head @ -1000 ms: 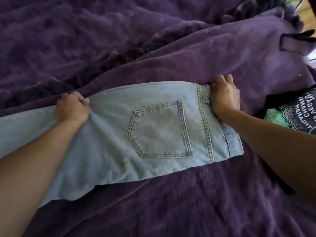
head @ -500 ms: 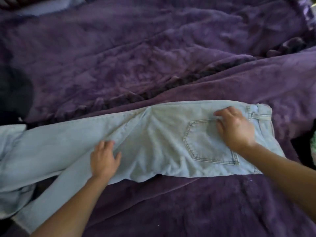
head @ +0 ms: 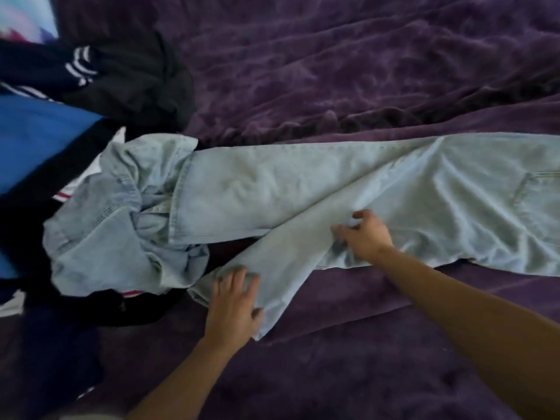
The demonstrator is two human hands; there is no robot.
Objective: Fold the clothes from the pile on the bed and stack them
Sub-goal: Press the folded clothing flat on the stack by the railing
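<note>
Jeans (head: pixel 303 189) are laid lengthwise across a purple blanket (head: pixel 333 71), legs pointing toward the pile (head: pixel 75 165). The far leg lies straight. The near leg is splayed off from it, toward the person.

Left hand (head: pixel 235 304): set on the hem end of the jeans' near leg, palm down, fingers straight and spread on the cloth, thumb by the cloth's near edge. Nothing is gripped.

Right hand (head: pixel 365 236): placed further up the same leg, just where it parts from the far leg. The fingers are curled, and a small fold of denim is pinched between them and the thumb.

Hard to make out:
- The jeans' waist end is cut off by the right frame edge; only a corner of a pocket (head: pixel 533 186) is seen.
- The far leg's hem lies against a crumpled denim heap (head: pixel 115 237). Whether that heap belongs to the jeans or is a separate garment cannot be told.
- Past the heap, away from the jeans, a black garment (head: pixel 136 83) with white stripes and a blue garment (head: pixel 39 140) are blurred and cut off at the left edge.
</note>
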